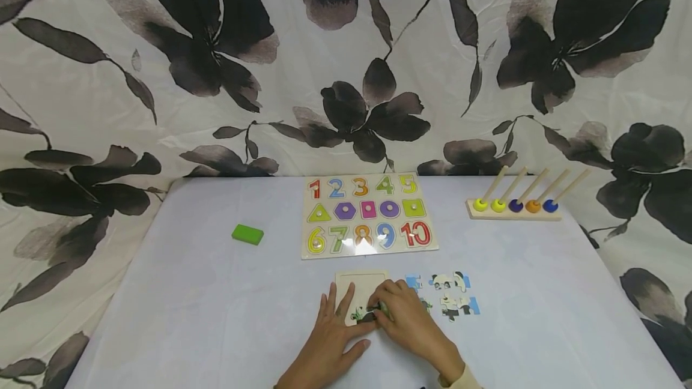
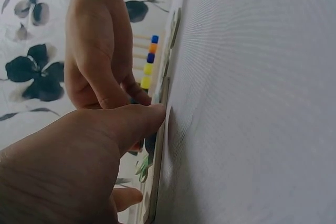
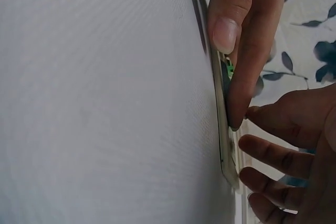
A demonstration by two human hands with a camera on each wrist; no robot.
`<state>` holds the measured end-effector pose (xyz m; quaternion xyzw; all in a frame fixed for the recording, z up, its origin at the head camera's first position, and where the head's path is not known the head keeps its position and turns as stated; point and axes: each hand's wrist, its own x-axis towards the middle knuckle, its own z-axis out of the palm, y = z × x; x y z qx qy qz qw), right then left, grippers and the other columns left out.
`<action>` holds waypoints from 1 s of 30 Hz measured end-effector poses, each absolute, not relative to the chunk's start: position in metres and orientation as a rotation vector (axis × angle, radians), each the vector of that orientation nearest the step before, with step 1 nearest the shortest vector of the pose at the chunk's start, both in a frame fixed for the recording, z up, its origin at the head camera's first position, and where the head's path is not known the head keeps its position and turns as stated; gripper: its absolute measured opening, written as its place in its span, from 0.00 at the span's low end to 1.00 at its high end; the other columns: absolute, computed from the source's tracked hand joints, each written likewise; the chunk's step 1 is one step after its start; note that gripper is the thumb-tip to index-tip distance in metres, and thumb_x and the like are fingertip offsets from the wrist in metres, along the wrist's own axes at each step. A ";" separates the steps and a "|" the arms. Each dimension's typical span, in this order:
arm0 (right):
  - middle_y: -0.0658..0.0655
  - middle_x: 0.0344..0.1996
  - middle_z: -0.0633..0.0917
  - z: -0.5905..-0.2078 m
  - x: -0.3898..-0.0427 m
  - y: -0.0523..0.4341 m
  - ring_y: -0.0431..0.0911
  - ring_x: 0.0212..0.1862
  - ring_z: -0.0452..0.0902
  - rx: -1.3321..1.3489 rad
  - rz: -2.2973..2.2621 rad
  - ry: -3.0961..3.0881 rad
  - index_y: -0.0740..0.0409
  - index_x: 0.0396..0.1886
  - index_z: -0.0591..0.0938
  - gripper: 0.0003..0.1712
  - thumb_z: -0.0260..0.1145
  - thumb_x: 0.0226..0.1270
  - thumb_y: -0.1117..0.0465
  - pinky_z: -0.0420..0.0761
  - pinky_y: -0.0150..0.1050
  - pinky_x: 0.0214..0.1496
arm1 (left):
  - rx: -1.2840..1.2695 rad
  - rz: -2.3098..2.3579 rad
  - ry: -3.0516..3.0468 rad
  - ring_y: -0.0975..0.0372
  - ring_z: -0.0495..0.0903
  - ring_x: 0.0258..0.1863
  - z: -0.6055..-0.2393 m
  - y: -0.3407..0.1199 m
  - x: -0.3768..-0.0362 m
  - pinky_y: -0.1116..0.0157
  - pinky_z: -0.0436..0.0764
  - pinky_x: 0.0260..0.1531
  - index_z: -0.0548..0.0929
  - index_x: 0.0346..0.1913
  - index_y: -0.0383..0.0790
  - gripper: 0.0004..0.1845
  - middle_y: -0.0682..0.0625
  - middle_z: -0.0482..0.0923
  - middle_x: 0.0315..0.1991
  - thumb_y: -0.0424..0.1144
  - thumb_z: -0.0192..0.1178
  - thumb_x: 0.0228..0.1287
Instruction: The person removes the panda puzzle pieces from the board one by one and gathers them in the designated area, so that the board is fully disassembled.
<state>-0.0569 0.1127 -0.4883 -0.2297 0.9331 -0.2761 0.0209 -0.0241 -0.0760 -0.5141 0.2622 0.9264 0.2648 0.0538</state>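
Right hand (image 1: 409,316) covers the puzzle piece (image 1: 369,314) — details hidden.

Number board (image 1: 369,215): digits 1–5 top row, 6–10 bottom row.

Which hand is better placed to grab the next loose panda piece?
Probably the right hand: the loose puzzle pieces lie just to its right, while the left hand rests flat on the puzzle tray, steadying it.
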 end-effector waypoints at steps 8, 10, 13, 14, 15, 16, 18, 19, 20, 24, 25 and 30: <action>0.42 0.40 0.82 -0.489 -0.059 0.115 0.39 0.41 0.70 -0.698 -0.956 2.826 0.48 0.35 0.83 0.06 0.68 0.59 0.64 0.74 0.39 0.45 | 0.767 0.779 2.805 0.32 0.36 0.71 -0.513 -0.076 -0.024 0.34 0.46 0.65 0.81 0.57 0.63 0.17 0.36 0.47 0.75 0.51 0.57 0.66; 0.41 0.38 0.82 -0.490 -0.060 0.116 0.38 0.40 0.71 -0.685 -1.014 2.789 0.48 0.35 0.83 0.06 0.68 0.59 0.64 0.74 0.37 0.43 | 0.764 0.771 2.807 0.32 0.37 0.71 -0.513 -0.076 -0.024 0.34 0.46 0.66 0.80 0.57 0.64 0.17 0.36 0.47 0.75 0.51 0.57 0.66; 0.40 0.35 0.82 -0.490 -0.060 0.118 0.39 0.38 0.72 -0.648 -1.112 2.714 0.47 0.35 0.84 0.07 0.69 0.58 0.65 0.74 0.34 0.41 | 0.772 0.770 2.814 0.32 0.37 0.71 -0.513 -0.076 -0.024 0.34 0.47 0.65 0.81 0.57 0.63 0.17 0.36 0.48 0.75 0.51 0.58 0.66; 0.39 0.35 0.83 -0.490 -0.060 0.118 0.39 0.38 0.72 -0.637 -1.139 2.690 0.47 0.35 0.84 0.07 0.69 0.58 0.64 0.74 0.34 0.41 | 0.773 0.772 2.814 0.32 0.37 0.71 -0.514 -0.076 -0.024 0.34 0.47 0.65 0.81 0.56 0.62 0.17 0.36 0.48 0.75 0.50 0.58 0.66; 0.39 0.34 0.83 -0.491 -0.060 0.118 0.39 0.38 0.72 -0.626 -1.157 2.667 0.46 0.35 0.84 0.07 0.69 0.59 0.64 0.73 0.33 0.41 | 0.777 0.771 2.817 0.32 0.37 0.71 -0.514 -0.077 -0.024 0.34 0.47 0.65 0.82 0.56 0.62 0.16 0.35 0.48 0.74 0.50 0.58 0.65; 0.39 0.33 0.83 -0.491 -0.060 0.119 0.39 0.37 0.71 -0.620 -1.177 2.641 0.46 0.35 0.84 0.07 0.69 0.59 0.64 0.72 0.33 0.40 | 0.777 0.772 2.815 0.32 0.37 0.71 -0.514 -0.077 -0.024 0.34 0.47 0.65 0.82 0.55 0.61 0.16 0.35 0.48 0.74 0.50 0.58 0.65; 0.39 0.31 0.83 -0.492 -0.061 0.119 0.39 0.36 0.71 -0.625 -1.204 2.600 0.47 0.35 0.84 0.07 0.69 0.59 0.64 0.71 0.33 0.39 | 0.778 0.781 2.811 0.32 0.37 0.71 -0.514 -0.077 -0.024 0.34 0.47 0.65 0.83 0.54 0.60 0.16 0.35 0.48 0.74 0.50 0.58 0.65; 0.39 0.31 0.83 -0.493 -0.061 0.119 0.39 0.35 0.70 -0.631 -1.211 2.584 0.47 0.36 0.84 0.07 0.69 0.59 0.64 0.70 0.33 0.39 | 0.780 0.788 2.808 0.32 0.37 0.71 -0.514 -0.077 -0.024 0.33 0.47 0.64 0.84 0.54 0.59 0.15 0.35 0.48 0.74 0.50 0.59 0.65; 0.39 0.30 0.83 -0.493 -0.061 0.120 0.40 0.35 0.70 -0.641 -1.222 2.570 0.47 0.36 0.84 0.07 0.69 0.59 0.64 0.70 0.33 0.39 | 0.785 0.790 2.808 0.32 0.37 0.71 -0.515 -0.077 -0.024 0.33 0.48 0.64 0.84 0.53 0.59 0.15 0.34 0.48 0.74 0.50 0.59 0.65; 0.40 0.30 0.84 -0.496 -0.062 0.120 0.39 0.36 0.72 -0.671 -1.251 2.539 0.48 0.36 0.83 0.08 0.70 0.59 0.64 0.69 0.34 0.40 | 0.807 0.807 2.809 0.31 0.37 0.71 -0.516 -0.078 -0.025 0.32 0.48 0.63 0.84 0.53 0.58 0.15 0.33 0.49 0.74 0.50 0.59 0.65; 0.41 0.30 0.84 -0.496 -0.062 0.120 0.39 0.37 0.72 -0.677 -1.258 2.534 0.48 0.37 0.83 0.08 0.70 0.59 0.65 0.69 0.35 0.40 | 0.812 0.804 2.811 0.31 0.37 0.71 -0.516 -0.079 -0.025 0.31 0.48 0.63 0.84 0.53 0.58 0.15 0.33 0.49 0.74 0.50 0.59 0.65; 0.45 0.30 0.85 -0.499 -0.062 0.117 0.38 0.39 0.74 -0.696 -1.277 2.533 0.48 0.37 0.83 0.09 0.69 0.59 0.66 0.72 0.35 0.42 | 0.832 0.789 2.825 0.31 0.38 0.71 -0.518 -0.079 -0.025 0.31 0.48 0.63 0.84 0.52 0.59 0.15 0.33 0.49 0.74 0.51 0.58 0.65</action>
